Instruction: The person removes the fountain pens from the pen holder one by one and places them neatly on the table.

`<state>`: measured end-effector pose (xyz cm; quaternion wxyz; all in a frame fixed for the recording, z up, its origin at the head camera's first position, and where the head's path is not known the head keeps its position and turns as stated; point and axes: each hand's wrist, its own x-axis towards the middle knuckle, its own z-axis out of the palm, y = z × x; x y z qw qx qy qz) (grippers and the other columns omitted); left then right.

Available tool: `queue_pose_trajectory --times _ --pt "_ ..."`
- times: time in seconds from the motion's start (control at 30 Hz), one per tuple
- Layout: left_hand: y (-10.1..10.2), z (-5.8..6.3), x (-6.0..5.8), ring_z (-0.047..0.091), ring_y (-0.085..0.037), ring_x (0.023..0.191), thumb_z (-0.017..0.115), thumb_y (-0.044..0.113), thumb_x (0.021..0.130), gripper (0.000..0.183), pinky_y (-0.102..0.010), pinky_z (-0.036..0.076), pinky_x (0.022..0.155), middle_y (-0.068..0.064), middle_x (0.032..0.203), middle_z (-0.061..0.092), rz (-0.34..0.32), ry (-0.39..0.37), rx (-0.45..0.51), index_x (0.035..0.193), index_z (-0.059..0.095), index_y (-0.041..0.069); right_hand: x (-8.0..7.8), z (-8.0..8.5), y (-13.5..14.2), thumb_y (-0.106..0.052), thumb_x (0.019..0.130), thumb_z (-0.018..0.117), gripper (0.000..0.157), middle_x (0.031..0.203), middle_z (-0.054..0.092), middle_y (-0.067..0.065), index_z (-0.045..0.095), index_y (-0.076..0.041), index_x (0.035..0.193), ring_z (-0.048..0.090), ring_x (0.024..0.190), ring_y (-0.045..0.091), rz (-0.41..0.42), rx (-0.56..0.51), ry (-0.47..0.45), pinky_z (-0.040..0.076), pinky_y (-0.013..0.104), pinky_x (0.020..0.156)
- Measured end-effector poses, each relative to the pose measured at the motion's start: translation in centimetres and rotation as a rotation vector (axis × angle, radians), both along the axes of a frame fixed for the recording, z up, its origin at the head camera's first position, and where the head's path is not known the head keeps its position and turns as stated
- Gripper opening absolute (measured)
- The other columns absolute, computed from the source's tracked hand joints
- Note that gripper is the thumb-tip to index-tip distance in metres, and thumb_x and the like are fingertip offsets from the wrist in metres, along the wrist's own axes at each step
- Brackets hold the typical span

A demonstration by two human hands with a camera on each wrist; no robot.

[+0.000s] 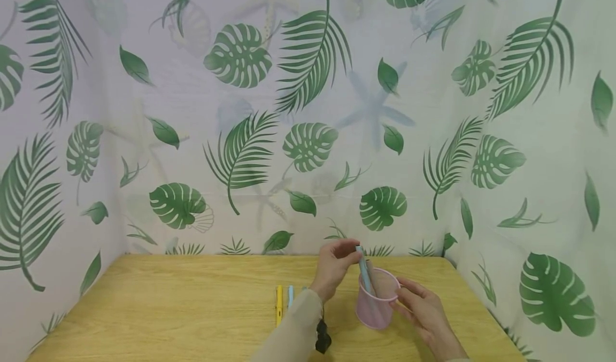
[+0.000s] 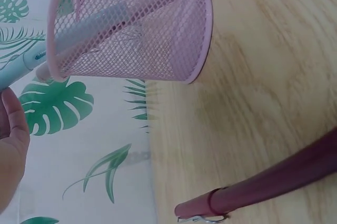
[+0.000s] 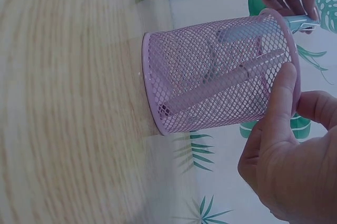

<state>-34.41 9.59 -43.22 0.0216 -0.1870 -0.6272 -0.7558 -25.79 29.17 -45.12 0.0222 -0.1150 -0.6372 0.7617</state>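
**Left hand (image 1: 332,269) pinches a pale blue pen (image 1: 364,272) at the mouth of the pink mesh cup (image 1: 372,315)**

We see thumb and fingers brought together on the pen's upper end, just above the cup's rim, with only the pen's thickness between them. The pen slants down inside the cup; through the mesh its lower end shows well short of the base, so we judge that the pinch bears its weight. Holding it near the top presumably keeps the fingertips clear of the rim.

Our right hand (image 1: 425,311) grips the cup from its right side, thumb and fingers curled at the rim and upper wall. We take this as steadying, since so light a vessel could probably tip if knocked. The cup stands upright on the wooden table (image 1: 192,308).

Inside the cup leans another pen (image 3: 210,88), its lower end near the base and its upper end by the rim; we cannot tell its true colour through the mesh. Left of the cup, and well apart from it, a yellow pen (image 1: 279,301) and a second blue pen (image 1: 290,295) lie side by side, perhaps lined up for easy picking. A dark red pen (image 2: 284,174) also lies left of the cup.
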Motion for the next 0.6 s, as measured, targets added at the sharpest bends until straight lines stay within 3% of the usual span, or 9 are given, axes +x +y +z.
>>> queue_pose_trajectory --times 0.3,0.6 --pt "-1.0 1.6 0.2 0.065 -0.009 0.084 0.072 0.003 0.086 0.025 -0.027 0.057 0.081 -0.016 0.104 0.071 0.018 0.036 0.061 0.111 0.069 -0.001 -0.3 0.1 0.1 -0.006 0.096 0.059 0.06 0.108 0.061 -0.002 0.033 0.006 0.148 0.065 0.095 0.008 0.023 0.026 -0.004 0.056 0.025 0.088" --pt "-1.7 1.6 0.1 0.067 -0.01 0.084 0.072 0.0 0.086 0.022 -0.035 0.06 0.082 -0.014 0.102 0.072 0.044 0.046 0.151 0.108 0.07 -0.001 -0.1 0.0 0.0 -0.006 0.096 0.059 0.059 0.107 0.063 -0.004 0.033 0.008 0.147 0.065 0.097 0.008 0.017 0.042 -0.013 0.056 0.026 0.09"
